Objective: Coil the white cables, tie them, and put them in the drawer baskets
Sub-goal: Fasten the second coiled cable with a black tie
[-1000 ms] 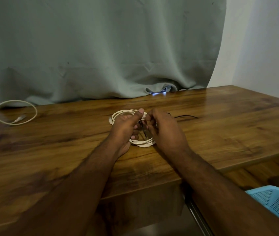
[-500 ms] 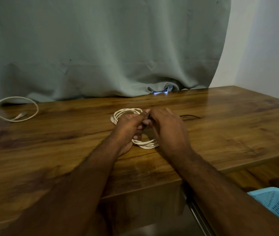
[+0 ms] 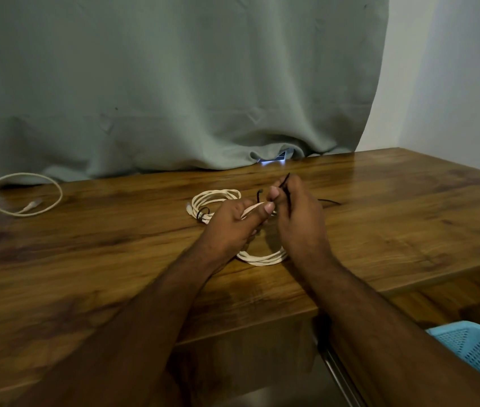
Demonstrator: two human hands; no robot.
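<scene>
The right hand (image 3: 299, 218) pinched a thin black tie (image 3: 286, 183) between thumb and fingers, its end poking up. The left hand (image 3: 233, 223) gripped a strand of the coiled white cable (image 3: 262, 258), which lay on the wooden table (image 3: 394, 218) under both hands, another black tie (image 3: 202, 214) already around its far side. A loose white cable (image 3: 21, 198) lay far left. A blue basket (image 3: 476, 348) sat low right.
</scene>
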